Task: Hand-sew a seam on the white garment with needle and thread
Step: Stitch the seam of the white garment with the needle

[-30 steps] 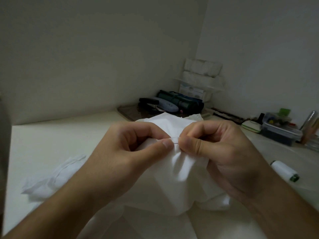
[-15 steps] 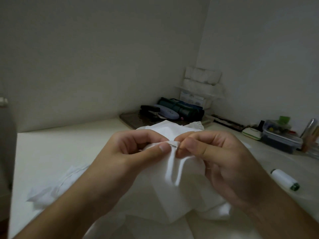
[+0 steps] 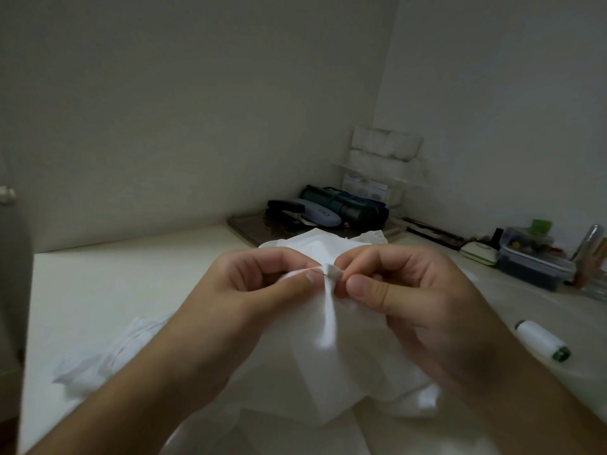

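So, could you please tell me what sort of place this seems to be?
Probably a home sewing corner: a spool of white thread lies on the pale table, a clear box of small supplies stands near the wall, and rolled fabric cases fill the corner.

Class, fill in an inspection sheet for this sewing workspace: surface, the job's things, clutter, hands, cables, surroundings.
Surface: pale table, dim light.
Job's things: white garment bunched up between the hands; a fold pinched at the top. Needle barely visible at the fold. White thread spool lying on its side to the right.
Clutter: dark tray at the back holding a stapler and rolled green pouch; lidded plastic box of small items far right.
Hands: left hand pinches the fabric; right hand pinches at the fold, fingers curled.
Cables: nothing seen.
Surroundings: plain wall corner; stacked white rolls on a shelf.
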The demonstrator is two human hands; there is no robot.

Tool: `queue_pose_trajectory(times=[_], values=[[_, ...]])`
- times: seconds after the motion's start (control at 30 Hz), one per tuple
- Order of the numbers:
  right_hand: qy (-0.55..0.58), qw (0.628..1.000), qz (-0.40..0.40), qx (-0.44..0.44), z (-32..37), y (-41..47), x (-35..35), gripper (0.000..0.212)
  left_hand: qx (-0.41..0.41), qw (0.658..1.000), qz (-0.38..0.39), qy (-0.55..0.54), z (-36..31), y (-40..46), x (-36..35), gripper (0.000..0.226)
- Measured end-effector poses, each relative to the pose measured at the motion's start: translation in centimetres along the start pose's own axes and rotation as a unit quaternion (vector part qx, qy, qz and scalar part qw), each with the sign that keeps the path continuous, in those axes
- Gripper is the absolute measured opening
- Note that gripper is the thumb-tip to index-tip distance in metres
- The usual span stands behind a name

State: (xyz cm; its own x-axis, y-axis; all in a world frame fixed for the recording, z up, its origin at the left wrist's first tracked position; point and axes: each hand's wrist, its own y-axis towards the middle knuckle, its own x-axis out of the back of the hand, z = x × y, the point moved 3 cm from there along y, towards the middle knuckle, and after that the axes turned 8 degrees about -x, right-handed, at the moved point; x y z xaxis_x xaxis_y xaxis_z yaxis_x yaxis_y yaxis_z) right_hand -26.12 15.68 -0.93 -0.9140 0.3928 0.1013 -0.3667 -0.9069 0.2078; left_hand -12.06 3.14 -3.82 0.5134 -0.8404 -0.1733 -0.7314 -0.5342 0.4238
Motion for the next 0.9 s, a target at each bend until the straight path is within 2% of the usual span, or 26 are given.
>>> queue_pose_trajectory(times=[0.37,0.53,0.63,0.77,0.9], values=[[-0.019,0.999,-0.024,0.02,-0.41,0.16,-0.08,0.007,-0.012,0.997,-0.012,0.071,0.16,0.2,-0.25,0.016],[-0.032,0.998,-0.06,0.007,-0.14,-0.22,-0.15,0.011,-0.008,0.998,-0.023,0.059,0.13,0.29,-0.2,0.017],[-0.094,0.992,-0.075,0.032,0.01,-0.09,-0.05,0.014,0.005,0.998,-0.026,0.051,0.15,0.19,-0.07,0.02],[-0.17,0.98,-0.075,0.071,-0.1,-0.13,0.3,0.03,0.016,0.997,-0.027,0.069,-0.03,0.1,-0.05,0.012],[-0.207,0.969,-0.056,0.122,-0.13,-0.11,-0.48,0.023,0.012,0.997,-0.008,0.074,0.16,0.16,-0.06,0.013]])
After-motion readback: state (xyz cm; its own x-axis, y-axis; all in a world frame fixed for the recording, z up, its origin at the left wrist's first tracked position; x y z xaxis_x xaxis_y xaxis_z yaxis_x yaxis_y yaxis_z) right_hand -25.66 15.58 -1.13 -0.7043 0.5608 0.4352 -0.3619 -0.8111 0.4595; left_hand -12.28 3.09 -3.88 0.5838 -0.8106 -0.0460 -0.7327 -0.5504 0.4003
